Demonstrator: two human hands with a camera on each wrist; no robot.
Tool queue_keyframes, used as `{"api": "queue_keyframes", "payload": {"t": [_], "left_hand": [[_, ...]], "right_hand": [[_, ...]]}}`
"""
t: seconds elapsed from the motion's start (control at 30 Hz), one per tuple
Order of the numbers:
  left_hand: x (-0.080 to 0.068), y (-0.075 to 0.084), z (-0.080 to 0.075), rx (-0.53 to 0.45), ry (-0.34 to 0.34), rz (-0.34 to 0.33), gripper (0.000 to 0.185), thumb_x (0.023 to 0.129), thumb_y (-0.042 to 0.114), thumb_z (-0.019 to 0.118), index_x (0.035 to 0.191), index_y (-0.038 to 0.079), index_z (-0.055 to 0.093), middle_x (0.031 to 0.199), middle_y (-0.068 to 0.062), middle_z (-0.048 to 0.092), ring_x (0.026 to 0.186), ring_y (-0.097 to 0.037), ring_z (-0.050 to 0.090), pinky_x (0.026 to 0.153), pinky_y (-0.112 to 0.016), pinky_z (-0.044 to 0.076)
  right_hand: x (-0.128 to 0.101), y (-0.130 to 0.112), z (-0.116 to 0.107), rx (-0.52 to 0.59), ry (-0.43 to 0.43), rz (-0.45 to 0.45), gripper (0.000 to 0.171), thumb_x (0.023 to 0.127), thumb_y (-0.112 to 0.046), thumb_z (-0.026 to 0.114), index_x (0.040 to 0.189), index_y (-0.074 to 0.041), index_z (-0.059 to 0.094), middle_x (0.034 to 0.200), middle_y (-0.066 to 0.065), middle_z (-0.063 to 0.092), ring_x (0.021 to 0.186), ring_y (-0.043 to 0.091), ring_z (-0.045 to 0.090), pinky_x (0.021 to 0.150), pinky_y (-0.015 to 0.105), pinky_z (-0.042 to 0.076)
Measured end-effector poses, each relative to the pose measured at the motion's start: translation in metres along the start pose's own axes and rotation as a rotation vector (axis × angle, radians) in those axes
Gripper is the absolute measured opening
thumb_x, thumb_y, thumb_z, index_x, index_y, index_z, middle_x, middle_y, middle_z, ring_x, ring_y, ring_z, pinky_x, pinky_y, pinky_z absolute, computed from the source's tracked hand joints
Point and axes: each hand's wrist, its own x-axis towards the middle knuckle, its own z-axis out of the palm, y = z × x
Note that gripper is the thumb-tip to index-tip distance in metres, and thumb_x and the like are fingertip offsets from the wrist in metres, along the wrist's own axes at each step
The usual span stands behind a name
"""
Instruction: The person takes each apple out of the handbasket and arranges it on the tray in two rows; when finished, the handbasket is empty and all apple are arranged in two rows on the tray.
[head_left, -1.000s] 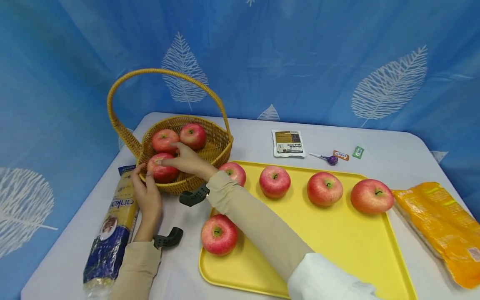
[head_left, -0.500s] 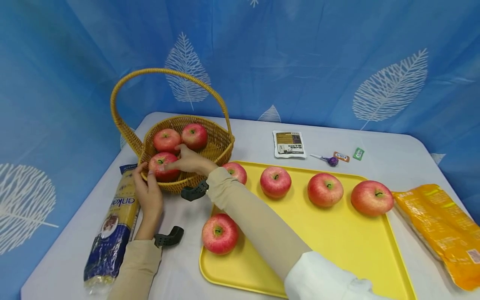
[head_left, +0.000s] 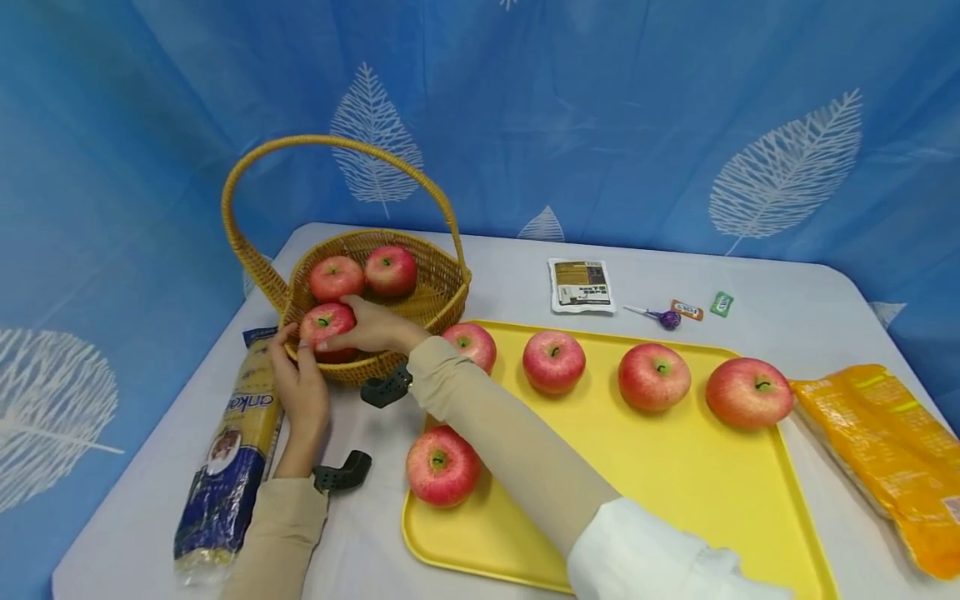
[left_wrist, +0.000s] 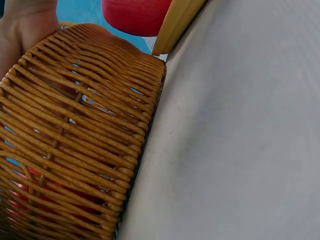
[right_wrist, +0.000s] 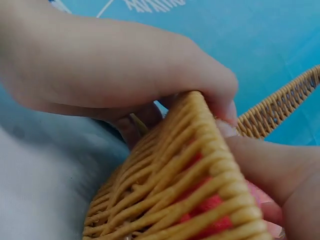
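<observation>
A wicker basket point(head_left: 441, 310) with a tall arched handle stands at the table's back left. Two apples point(head_left: 335, 278) point(head_left: 391, 270) lie side by side at its back. A third apple point(head_left: 327, 324) is at the front left inside, with my right hand point(head_left: 378, 325) reaching over the rim and curled round it. My left hand point(head_left: 302, 398) grips the basket's left front rim, thumb close to that apple. In the right wrist view the left hand point(right_wrist: 150, 65) lies across the woven rim, and the right thumb point(right_wrist: 272, 162) is inside. Basket weave point(left_wrist: 75, 135) fills much of the left wrist view.
A yellow tray point(head_left: 585, 467) holds several apples point(head_left: 443, 466) along its edges. Left lies a long blue-and-gold packet point(head_left: 228, 450); right, an orange bag point(head_left: 885, 458). A white-edged sachet point(head_left: 581, 285), a lollipop point(head_left: 668, 319) and two small candies point(head_left: 687, 310) point(head_left: 722, 303) lie behind the tray.
The right fingers have shifted slightly back around the front apple, which stays in the basket. The left hand keeps its place on the rim. The head view has moved a little.
</observation>
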Motion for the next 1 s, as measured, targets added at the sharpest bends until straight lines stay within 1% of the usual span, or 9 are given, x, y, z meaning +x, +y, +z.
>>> {"api": "queue_keyframes", "payload": {"t": [0.17,0.2,0.23,0.4,0.47,0.63,0.73,0.87,1.0], "left_hand": [[0.0013,-0.0001,-0.0002,0.008,0.012,0.015,0.036,0.094,0.021,0.037,0.127,0.006,0.043,0.133,-0.008,0.043,0.129,-0.016,0.034,0.108,-0.034,0.024],[-0.0002,0.0049,-0.0005,0.003,0.01,0.017,0.036,0.094,0.019,0.037,0.127,0.005,0.043,0.134,-0.01,0.043,0.129,-0.018,0.034,0.108,-0.035,0.024],[-0.0003,0.0065,-0.0004,-0.002,0.005,0.017,0.036,0.094,0.018,0.037,0.127,0.004,0.042,0.134,-0.011,0.042,0.129,-0.02,0.034,0.109,-0.036,0.024],[-0.0022,0.0089,0.0005,-0.013,-0.006,-0.001,0.036,0.094,0.016,0.035,0.128,0.005,0.042,0.135,-0.01,0.042,0.129,-0.02,0.033,0.109,-0.036,0.023],[-0.0006,0.0024,0.0012,-0.004,-0.004,-0.001,0.036,0.094,0.019,0.036,0.128,0.007,0.043,0.135,-0.007,0.042,0.129,-0.016,0.034,0.109,-0.033,0.023],[-0.0002,-0.0002,0.0016,-0.014,-0.006,0.007,0.036,0.095,0.02,0.036,0.128,0.008,0.043,0.134,-0.006,0.043,0.128,-0.017,0.034,0.108,-0.034,0.024],[-0.0005,0.0005,0.0016,-0.025,-0.007,0.01,0.036,0.095,0.019,0.037,0.127,0.008,0.043,0.134,-0.007,0.043,0.129,-0.017,0.034,0.109,-0.035,0.024],[-0.0004,0.0002,0.0016,-0.016,-0.005,0.008,0.036,0.095,0.02,0.036,0.127,0.008,0.043,0.134,-0.006,0.043,0.129,-0.016,0.034,0.108,-0.034,0.024],[-0.0003,-0.0008,0.0018,-0.003,-0.003,0.013,0.036,0.095,0.022,0.036,0.127,0.007,0.043,0.134,-0.006,0.042,0.129,-0.015,0.033,0.108,-0.034,0.024]], "right_hand": [[0.0011,-0.0024,0.0014,-0.061,0.033,-0.016,0.086,0.078,-0.041,0.066,0.144,-0.009,0.02,0.142,0.007,0.038,0.127,0.018,0.042,0.102,0.027,0.036],[0.0012,-0.0023,0.0012,-0.066,0.047,-0.011,0.086,0.078,-0.041,0.066,0.143,-0.009,0.021,0.142,0.007,0.039,0.127,0.018,0.041,0.102,0.027,0.036],[0.001,-0.0022,0.0012,-0.072,0.063,-0.001,0.085,0.078,-0.041,0.066,0.143,-0.009,0.022,0.142,0.007,0.038,0.128,0.019,0.04,0.102,0.028,0.036],[-0.0015,-0.0015,0.0023,-0.097,0.136,0.033,0.083,0.077,-0.041,0.067,0.142,-0.011,0.025,0.14,0.006,0.041,0.128,0.021,0.04,0.102,0.029,0.037],[-0.003,-0.0019,0.0026,-0.095,0.156,0.038,0.084,0.076,-0.041,0.068,0.142,-0.01,0.026,0.138,0.006,0.043,0.126,0.021,0.042,0.1,0.029,0.039],[-0.0042,-0.003,0.0029,-0.09,0.197,0.031,0.086,0.073,-0.04,0.071,0.139,-0.007,0.028,0.134,0.009,0.047,0.123,0.02,0.045,0.097,0.028,0.041],[-0.0039,-0.0023,0.0033,-0.089,0.203,0.027,0.088,0.072,-0.04,0.072,0.139,-0.007,0.027,0.134,0.009,0.047,0.123,0.02,0.045,0.097,0.027,0.041],[-0.0041,-0.0016,0.0036,-0.072,0.184,0.032,0.093,0.071,-0.041,0.073,0.142,-0.008,0.023,0.135,0.01,0.044,0.123,0.019,0.044,0.097,0.028,0.042],[-0.0037,-0.0012,0.0034,-0.082,0.166,0.028,0.092,0.072,-0.042,0.072,0.143,-0.012,0.022,0.135,0.01,0.042,0.122,0.018,0.044,0.097,0.028,0.041]]}}
